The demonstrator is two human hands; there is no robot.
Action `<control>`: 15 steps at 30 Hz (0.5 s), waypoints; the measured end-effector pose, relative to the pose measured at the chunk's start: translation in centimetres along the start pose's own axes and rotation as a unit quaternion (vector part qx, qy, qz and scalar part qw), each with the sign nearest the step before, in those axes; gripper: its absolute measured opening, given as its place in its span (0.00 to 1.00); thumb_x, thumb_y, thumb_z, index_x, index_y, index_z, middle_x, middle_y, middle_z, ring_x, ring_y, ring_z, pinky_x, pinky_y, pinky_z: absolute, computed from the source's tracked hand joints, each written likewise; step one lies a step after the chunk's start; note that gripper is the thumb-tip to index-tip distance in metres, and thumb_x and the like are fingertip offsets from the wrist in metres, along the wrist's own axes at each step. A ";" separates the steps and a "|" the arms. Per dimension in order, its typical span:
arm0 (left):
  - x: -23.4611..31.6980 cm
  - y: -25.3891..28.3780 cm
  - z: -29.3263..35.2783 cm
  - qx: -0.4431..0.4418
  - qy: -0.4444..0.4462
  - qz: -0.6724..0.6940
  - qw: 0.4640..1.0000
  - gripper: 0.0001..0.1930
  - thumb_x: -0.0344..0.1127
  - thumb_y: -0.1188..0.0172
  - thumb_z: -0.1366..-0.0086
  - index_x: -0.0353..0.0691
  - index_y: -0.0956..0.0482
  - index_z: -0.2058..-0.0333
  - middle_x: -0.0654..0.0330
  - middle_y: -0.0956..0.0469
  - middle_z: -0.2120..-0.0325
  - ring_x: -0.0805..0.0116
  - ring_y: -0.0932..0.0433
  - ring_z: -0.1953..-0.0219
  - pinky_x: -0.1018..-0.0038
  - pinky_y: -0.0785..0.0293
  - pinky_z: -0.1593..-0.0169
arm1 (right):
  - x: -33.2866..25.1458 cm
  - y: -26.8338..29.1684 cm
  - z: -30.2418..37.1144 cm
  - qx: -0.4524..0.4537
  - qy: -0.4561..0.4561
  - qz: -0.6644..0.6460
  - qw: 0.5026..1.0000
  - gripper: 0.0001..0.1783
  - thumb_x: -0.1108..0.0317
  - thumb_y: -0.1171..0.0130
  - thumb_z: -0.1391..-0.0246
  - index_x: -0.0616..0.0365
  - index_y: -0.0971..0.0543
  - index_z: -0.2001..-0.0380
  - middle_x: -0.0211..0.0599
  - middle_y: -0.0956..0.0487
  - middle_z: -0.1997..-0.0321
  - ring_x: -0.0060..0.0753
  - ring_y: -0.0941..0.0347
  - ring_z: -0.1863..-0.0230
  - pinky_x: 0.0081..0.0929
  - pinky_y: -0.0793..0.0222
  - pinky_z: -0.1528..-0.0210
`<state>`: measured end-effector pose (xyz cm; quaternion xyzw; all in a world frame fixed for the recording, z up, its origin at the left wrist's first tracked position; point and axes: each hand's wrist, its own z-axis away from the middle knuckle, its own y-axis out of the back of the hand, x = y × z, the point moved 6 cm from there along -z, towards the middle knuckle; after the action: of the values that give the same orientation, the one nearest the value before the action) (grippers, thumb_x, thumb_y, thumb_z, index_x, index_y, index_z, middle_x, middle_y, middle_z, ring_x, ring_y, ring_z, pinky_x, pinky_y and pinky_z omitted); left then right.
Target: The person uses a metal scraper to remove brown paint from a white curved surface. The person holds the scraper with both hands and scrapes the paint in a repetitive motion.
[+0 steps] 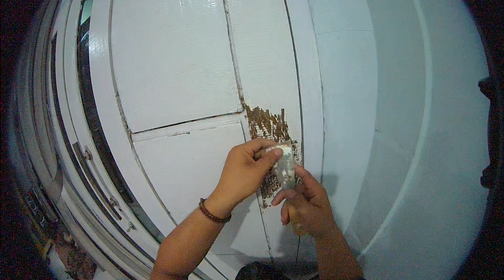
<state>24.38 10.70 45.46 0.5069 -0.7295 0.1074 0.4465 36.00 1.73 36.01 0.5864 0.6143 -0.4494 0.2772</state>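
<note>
A putty knife (286,172) with a metal blade points up in front of the white door (184,59). Pale paint flakes stick to its blade. My right hand (310,206) is closed round its yellowish handle, which shows only in part below the fingers. At the blade's wide end, my left hand (249,167) pinches the metal between thumb and fingers; a dark beaded bracelet circles that wrist. Behind the tool, a rough patch of brown wood (268,122) shows through the door's white paint, partly hidden by both hands.
On the left, a second door leaf (100,86) has a narrow dark glass strip and a metal handle (110,201). A pale bluish wall (415,122) rises at the right. Various objects (73,254) lie at the lower left, too dim to tell.
</note>
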 end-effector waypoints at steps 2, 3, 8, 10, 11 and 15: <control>-0.2 0.5 -0.3 0.063 0.016 -0.049 0.997 0.14 0.35 0.33 0.30 0.33 0.17 0.52 0.67 0.16 0.72 0.82 0.24 0.71 0.80 0.26 0.63 | -1.9 0.1 0.4 0.066 0.137 0.220 0.964 0.41 0.75 0.46 0.34 0.52 0.48 0.22 0.47 0.18 0.65 0.28 0.27 0.80 0.24 0.27 0.72; 0.2 0.5 -0.4 0.079 -0.015 -0.083 0.993 0.13 0.34 0.34 0.31 0.34 0.17 0.51 0.65 0.16 0.71 0.79 0.23 0.70 0.79 0.25 0.63 | -2.6 0.0 0.6 0.098 0.184 0.324 0.923 0.42 0.77 0.45 0.35 0.52 0.49 0.22 0.44 0.18 0.64 0.26 0.27 0.78 0.22 0.27 0.70; 3.9 0.2 1.0 0.202 -0.350 -0.390 0.827 0.19 0.28 0.33 0.40 0.40 0.16 0.49 0.55 0.17 0.55 0.62 0.19 0.55 0.67 0.23 0.51 | -2.8 0.0 -0.8 0.063 0.194 0.350 0.914 0.36 0.76 0.42 0.37 0.54 0.36 0.26 0.40 0.22 0.64 0.29 0.27 0.70 0.27 0.28 0.64; 3.7 -0.3 1.0 0.152 -0.391 -0.439 0.795 0.23 0.25 0.34 0.44 0.43 0.17 0.48 0.54 0.21 0.45 0.55 0.22 0.47 0.61 0.25 0.44 | -2.4 0.4 -1.4 0.069 0.157 0.341 0.924 0.34 0.73 0.42 0.38 0.58 0.35 0.28 0.57 0.19 0.56 0.49 0.19 0.58 0.39 0.23 0.53; 3.4 -0.5 1.0 0.130 -0.404 -0.461 0.780 0.26 0.24 0.35 0.47 0.45 0.17 0.47 0.54 0.24 0.40 0.51 0.23 0.43 0.59 0.26 0.41 | -2.6 0.3 -1.5 0.070 0.173 0.338 0.922 0.35 0.73 0.42 0.37 0.58 0.35 0.28 0.54 0.19 0.59 0.46 0.19 0.61 0.38 0.23 0.55; 2.5 -0.9 0.4 0.128 -0.445 -0.505 0.728 0.27 0.28 0.32 0.49 0.44 0.17 0.47 0.61 0.19 0.46 0.55 0.22 0.44 0.59 0.26 0.41 | -2.3 -0.3 -1.7 0.055 0.132 0.228 0.963 0.35 0.73 0.44 0.35 0.54 0.38 0.26 0.39 0.23 0.68 0.28 0.26 0.76 0.29 0.26 0.71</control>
<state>24.66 8.45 46.84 0.8424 -0.4601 -0.2801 -0.0103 36.38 2.13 38.86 0.7795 0.4695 -0.3258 0.2565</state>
